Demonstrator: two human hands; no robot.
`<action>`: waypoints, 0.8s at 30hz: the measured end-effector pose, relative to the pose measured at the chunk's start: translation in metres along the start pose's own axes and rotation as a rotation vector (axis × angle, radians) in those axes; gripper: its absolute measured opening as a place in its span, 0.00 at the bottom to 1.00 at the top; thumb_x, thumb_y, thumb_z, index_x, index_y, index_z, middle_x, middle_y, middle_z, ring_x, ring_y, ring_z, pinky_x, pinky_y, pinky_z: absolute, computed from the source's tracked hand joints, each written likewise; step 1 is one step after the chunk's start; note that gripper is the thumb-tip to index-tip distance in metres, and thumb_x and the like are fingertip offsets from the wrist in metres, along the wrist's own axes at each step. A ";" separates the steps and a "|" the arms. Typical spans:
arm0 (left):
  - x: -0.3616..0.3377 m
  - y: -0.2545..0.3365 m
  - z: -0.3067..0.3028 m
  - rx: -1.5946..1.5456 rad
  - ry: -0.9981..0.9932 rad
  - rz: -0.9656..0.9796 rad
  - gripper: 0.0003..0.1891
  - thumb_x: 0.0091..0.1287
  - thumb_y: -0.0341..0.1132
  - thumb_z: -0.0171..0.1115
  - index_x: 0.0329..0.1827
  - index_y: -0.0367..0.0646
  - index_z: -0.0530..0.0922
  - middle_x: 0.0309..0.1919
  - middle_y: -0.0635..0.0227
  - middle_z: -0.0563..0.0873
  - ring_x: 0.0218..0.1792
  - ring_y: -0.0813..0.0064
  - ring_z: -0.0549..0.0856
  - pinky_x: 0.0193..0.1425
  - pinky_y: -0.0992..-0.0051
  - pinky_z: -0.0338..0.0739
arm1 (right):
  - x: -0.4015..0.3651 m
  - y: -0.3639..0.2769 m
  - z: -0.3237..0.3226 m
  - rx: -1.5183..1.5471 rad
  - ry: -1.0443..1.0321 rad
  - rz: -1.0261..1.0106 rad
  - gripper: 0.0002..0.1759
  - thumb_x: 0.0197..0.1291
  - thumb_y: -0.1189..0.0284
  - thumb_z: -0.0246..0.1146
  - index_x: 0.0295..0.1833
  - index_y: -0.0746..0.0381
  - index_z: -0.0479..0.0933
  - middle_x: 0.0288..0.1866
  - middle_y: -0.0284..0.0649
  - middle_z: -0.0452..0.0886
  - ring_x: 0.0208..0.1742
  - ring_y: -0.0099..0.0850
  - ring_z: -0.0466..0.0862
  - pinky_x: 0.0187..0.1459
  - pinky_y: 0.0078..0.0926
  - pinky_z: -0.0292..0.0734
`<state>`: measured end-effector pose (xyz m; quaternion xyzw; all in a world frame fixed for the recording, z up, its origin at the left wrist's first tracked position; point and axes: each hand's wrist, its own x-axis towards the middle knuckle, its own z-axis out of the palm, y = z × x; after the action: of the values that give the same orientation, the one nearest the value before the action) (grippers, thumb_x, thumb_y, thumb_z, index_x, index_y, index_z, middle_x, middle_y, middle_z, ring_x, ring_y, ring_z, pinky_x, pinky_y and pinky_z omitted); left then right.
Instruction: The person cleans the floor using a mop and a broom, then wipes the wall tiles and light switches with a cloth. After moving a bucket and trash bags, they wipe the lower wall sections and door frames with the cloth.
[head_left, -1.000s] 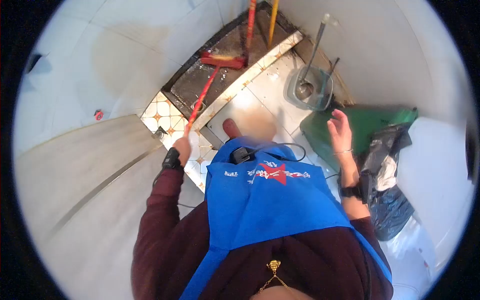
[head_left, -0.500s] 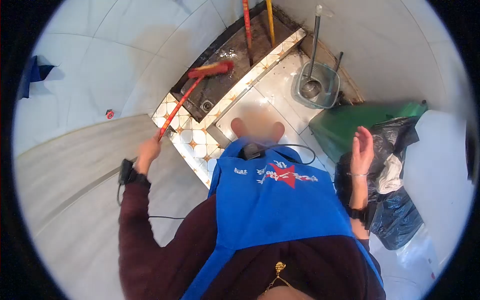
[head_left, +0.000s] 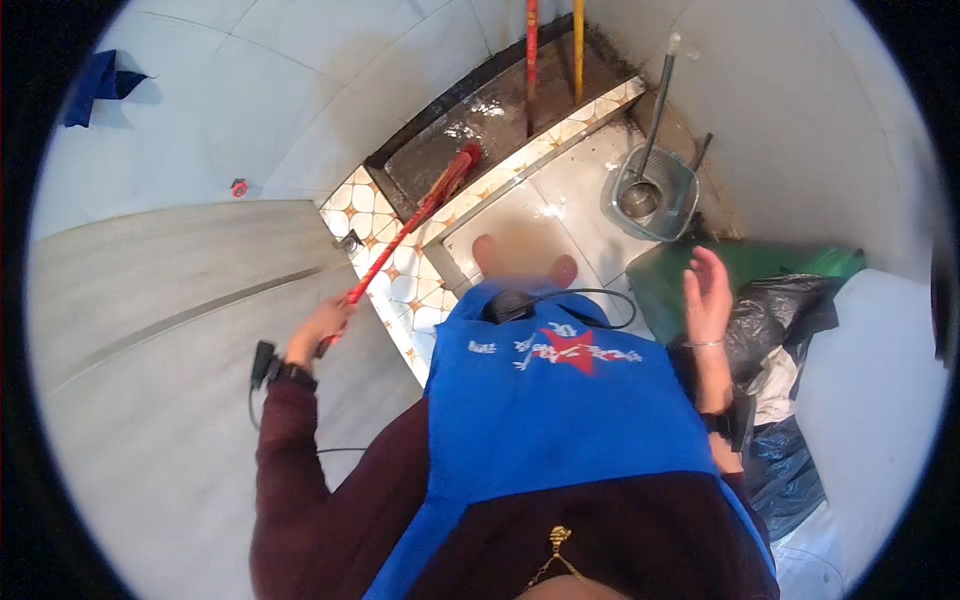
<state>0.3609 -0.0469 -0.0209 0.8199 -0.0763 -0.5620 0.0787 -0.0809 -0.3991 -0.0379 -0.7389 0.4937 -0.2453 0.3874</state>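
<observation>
My left hand (head_left: pixel 322 325) is wrapped round the upper end of a red long-handled brush (head_left: pixel 400 240). The brush slants away across the tiled edge, its red head down in the dark, wet, sunken trough (head_left: pixel 430 165). The head is seen nearly end-on, so its bristles are hard to make out. On the other side, my right hand (head_left: pixel 708 295) is raised with fingers stretched out and nothing in it. Below that hand lie a green plastic sheet or bag (head_left: pixel 655 290) and a black plastic bag (head_left: pixel 790 310).
A red pole (head_left: pixel 531 60) and a yellow pole (head_left: pixel 578 50) stand in the trough, behind a patterned tile ledge (head_left: pixel 545 145). A clear tub (head_left: pixel 690 205) holds a long-handled metal ladle (head_left: pixel 640 199). A whitish cloth (head_left: pixel 778 385) lies by the bags. Walls close in both sides.
The brush head has dropped lower into the trough and turned from broadside to nearly end-on. My left hand has drawn back toward me. My right hand stays raised, little changed.
</observation>
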 end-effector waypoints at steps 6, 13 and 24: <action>-0.058 -0.030 0.012 0.065 0.283 -0.057 0.27 0.65 0.37 0.52 0.68 0.58 0.59 0.15 0.74 0.69 0.12 0.81 0.68 0.14 0.76 0.66 | 0.006 -0.003 0.011 0.033 -0.072 -0.036 0.20 0.52 0.78 0.59 0.53 0.63 0.70 0.46 0.44 0.75 0.46 0.34 0.78 0.49 0.28 0.74; 0.034 -0.150 0.085 0.396 0.541 -0.057 0.25 0.62 0.36 0.51 0.63 0.42 0.62 0.30 0.48 0.82 0.26 0.60 0.84 0.29 0.63 0.77 | 0.002 0.005 0.020 0.025 -0.195 -0.016 0.19 0.54 0.77 0.58 0.54 0.64 0.70 0.48 0.43 0.74 0.46 0.33 0.78 0.50 0.28 0.74; -0.121 -0.006 0.105 -0.819 0.059 -0.122 0.26 0.67 0.34 0.50 0.68 0.55 0.56 0.14 0.81 0.63 0.11 0.89 0.61 0.09 0.85 0.57 | 0.007 0.011 0.048 0.111 -0.172 -0.061 0.20 0.52 0.75 0.61 0.53 0.60 0.71 0.46 0.40 0.76 0.43 0.30 0.78 0.44 0.28 0.74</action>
<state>0.2203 -0.0194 0.0503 0.7396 0.2044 -0.5257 0.3672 -0.0486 -0.3926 -0.0748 -0.7492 0.4218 -0.2198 0.4609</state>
